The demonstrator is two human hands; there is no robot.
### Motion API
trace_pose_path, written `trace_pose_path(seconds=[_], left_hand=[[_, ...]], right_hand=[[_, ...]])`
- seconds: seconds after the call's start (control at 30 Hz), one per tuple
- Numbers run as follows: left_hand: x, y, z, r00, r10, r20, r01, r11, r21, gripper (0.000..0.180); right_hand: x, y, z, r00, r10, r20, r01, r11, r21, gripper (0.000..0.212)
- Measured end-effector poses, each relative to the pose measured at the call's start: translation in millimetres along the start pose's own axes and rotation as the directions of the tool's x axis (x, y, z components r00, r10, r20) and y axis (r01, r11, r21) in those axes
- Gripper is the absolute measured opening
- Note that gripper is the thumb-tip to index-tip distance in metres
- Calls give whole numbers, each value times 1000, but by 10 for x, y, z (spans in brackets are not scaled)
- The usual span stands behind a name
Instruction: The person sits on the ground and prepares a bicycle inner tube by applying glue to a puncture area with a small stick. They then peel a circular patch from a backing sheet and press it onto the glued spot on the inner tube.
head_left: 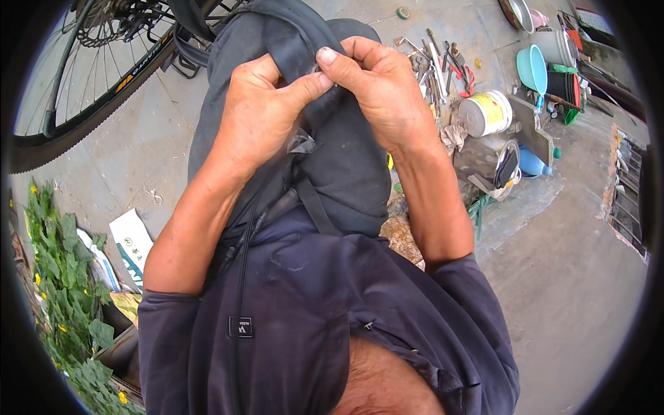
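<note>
A black rubber bicycle inner tube [296, 43] lies across my lap over dark trousers [346, 173]. My left hand [266, 104] grips it from the left, with the thumb pressed along its surface. From the right, my right hand [384, 79] pinches the same stretch, thumb on top and fingers curled round behind. Both thumbs nearly meet on the tube. Whatever lies under the thumb tips is too small to make out. The tube's upper part loops away toward the far left, beside the bicycle wheel [104, 97].
Several hand tools [439, 66] are strewn on the ground at the far right. Near them stand a white bucket [484, 114], a turquoise basin [531, 69] and a blue bottle [532, 163]. Leafy plants [66, 270] and a white bag [131, 238] are at the left.
</note>
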State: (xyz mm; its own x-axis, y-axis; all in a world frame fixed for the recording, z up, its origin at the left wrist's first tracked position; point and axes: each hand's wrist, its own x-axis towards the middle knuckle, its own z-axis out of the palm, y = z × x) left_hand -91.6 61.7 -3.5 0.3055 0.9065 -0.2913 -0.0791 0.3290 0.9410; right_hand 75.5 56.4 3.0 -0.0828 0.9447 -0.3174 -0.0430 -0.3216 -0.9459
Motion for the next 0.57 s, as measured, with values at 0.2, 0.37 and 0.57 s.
trace_pose_path(seconds=[0.2, 0.37, 0.57], left_hand=[[11, -152, -37, 995, 98, 18, -97, 993, -67, 19], [-9, -149, -63, 994, 102, 38, -98, 991, -91, 22], [49, -222, 15, 982, 186, -34, -188, 980, -63, 27]], right_hand=[[-22, 63, 79, 999, -18, -39, 23, 991, 132, 15], [-1, 70, 151, 997, 16, -73, 2, 973, 233, 20], [115, 164, 117, 996, 67, -63, -44, 946, 320, 21]])
